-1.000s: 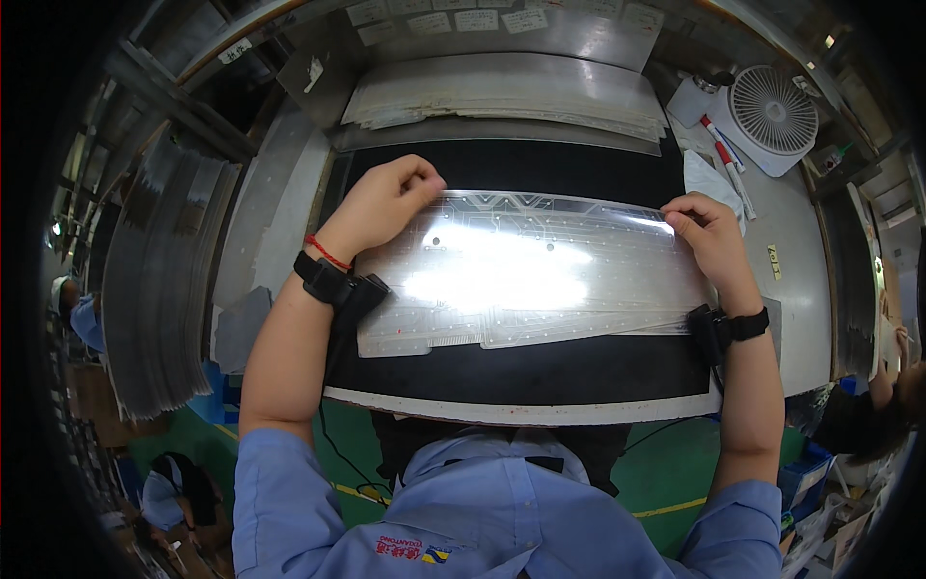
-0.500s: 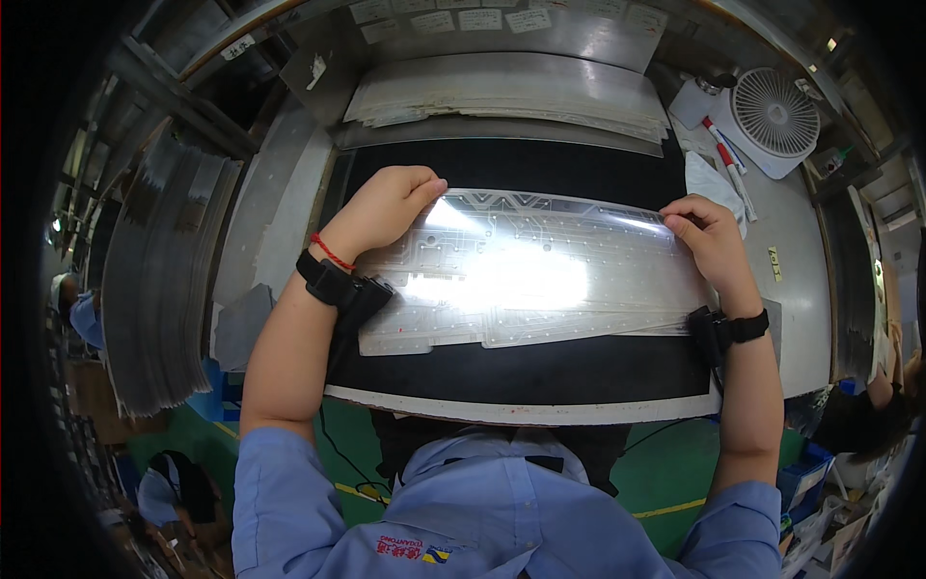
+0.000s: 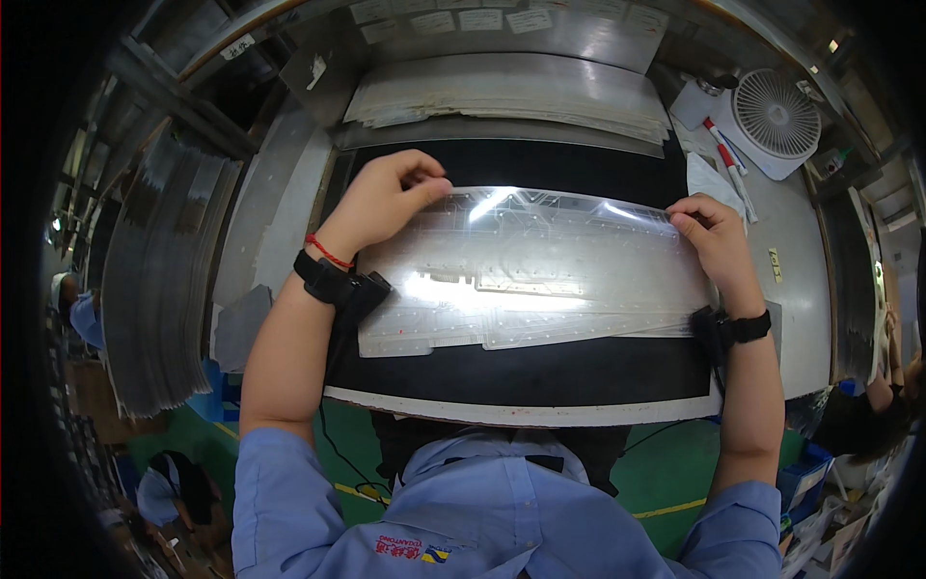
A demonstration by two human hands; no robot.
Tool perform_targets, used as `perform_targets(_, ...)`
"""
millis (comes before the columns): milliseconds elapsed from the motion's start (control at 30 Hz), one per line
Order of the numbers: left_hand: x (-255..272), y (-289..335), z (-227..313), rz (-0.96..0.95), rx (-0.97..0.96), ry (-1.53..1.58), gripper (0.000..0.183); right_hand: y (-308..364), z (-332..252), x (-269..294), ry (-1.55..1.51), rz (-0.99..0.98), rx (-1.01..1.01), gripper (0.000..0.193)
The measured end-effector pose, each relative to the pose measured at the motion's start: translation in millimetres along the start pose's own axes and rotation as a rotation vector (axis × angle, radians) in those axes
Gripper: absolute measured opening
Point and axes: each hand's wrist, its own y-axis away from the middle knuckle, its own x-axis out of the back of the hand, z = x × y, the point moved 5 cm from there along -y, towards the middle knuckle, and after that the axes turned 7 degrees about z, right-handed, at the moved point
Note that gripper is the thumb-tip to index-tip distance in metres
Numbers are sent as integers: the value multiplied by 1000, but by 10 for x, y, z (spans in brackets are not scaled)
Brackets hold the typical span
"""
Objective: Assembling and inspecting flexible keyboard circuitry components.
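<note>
A clear plastic film (image 3: 550, 227) with fine circuit-like lines and small dots lies over other similar sheets (image 3: 540, 333) on a black mat. My left hand (image 3: 395, 198) is at the far left corner of the film, its thumb and curled fingers close together at the edge. At the far right corner, my right hand (image 3: 716, 239) pinches the film between thumb and fingers. Bright glare hides part of the film's surface. The lower sheets stick out unevenly along the near side.
A stack of flat pale sheets (image 3: 511, 92) lies behind the black mat (image 3: 540, 376). To the right are a white fan (image 3: 776, 111), a red-and-white marker (image 3: 721, 145) and a white cloth (image 3: 714, 179). More sheets (image 3: 169, 270) are stacked at the left. People work beyond both sides.
My left hand has shifted slightly, its fingers lifting a little from the thumb. My right hand has moved slightly nearer me. The glare on the film has shrunk and changed shape.
</note>
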Motion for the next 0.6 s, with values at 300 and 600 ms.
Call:
perform_targets(300, -155, 80, 132, -196, -1, -153, 24, 24, -51, -100, 6, -59, 16, 9)
perform_targets(600, 173, -21, -235, 34, 144, -61, 37, -14, 61, 90, 85, 32, 45, 10)
